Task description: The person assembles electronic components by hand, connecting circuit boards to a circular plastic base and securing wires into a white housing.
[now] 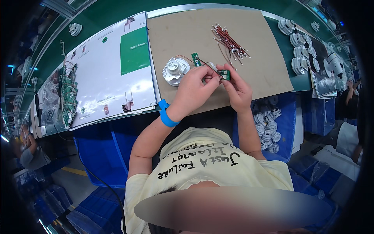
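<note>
Brown cardboard covers the surface (249, 46); at frame centre my left hand (193, 91) and right hand (238, 90) pinch a small green circuit board (224, 75), light, stiff, fragile, best held by its edges, its thin wires (206, 67) easily strained.

White-green flat cartons (113, 66) stacked left (on bench).

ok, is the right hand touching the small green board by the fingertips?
Touching. The head view shows the right hand pinching the small green circuit board between its fingertips, with the left hand alongside.
</note>
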Demonstrator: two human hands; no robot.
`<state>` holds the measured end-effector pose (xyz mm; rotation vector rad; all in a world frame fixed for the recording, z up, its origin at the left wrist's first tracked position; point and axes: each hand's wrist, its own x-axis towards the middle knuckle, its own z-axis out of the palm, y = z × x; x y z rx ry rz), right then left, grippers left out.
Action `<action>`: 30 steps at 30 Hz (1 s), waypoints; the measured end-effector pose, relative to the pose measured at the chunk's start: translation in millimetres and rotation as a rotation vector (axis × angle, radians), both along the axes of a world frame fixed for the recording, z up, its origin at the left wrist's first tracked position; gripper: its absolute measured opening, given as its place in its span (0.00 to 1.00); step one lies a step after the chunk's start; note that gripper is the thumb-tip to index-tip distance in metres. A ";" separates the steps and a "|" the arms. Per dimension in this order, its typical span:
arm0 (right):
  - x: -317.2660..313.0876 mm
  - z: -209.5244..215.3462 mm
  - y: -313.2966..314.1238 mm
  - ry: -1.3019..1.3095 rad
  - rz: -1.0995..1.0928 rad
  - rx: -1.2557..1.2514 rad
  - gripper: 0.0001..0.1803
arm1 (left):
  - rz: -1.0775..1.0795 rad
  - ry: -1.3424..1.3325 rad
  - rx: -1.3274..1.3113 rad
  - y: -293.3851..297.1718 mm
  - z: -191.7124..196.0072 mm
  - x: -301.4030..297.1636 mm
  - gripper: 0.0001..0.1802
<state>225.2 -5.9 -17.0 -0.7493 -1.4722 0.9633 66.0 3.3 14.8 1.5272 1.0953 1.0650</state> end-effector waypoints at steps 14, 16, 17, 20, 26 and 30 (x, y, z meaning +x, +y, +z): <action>13.2 -6.5 15.3 -0.345 -0.064 0.287 0.24 | -0.138 0.036 -0.250 12.7 1.2 -9.8 0.13; 15.4 -10.4 19.1 -0.255 -0.050 0.229 0.24 | -0.143 0.004 -0.222 17.1 1.5 -5.8 0.12; 17.2 -10.8 19.6 -0.257 -0.055 0.233 0.24 | -0.148 0.003 -0.218 18.5 2.4 -3.6 0.12; 24.7 -11.3 18.6 -0.270 -0.109 0.177 0.23 | -0.147 0.155 -0.069 16.6 7.4 5.1 0.11; 15.6 -12.1 11.5 -0.246 -0.213 0.074 0.21 | 0.439 1.019 0.751 16.6 35.2 -15.0 0.17; 20.2 -6.4 9.2 -0.253 -0.140 0.076 0.21 | 0.191 0.883 0.274 41.7 30.4 -38.0 0.17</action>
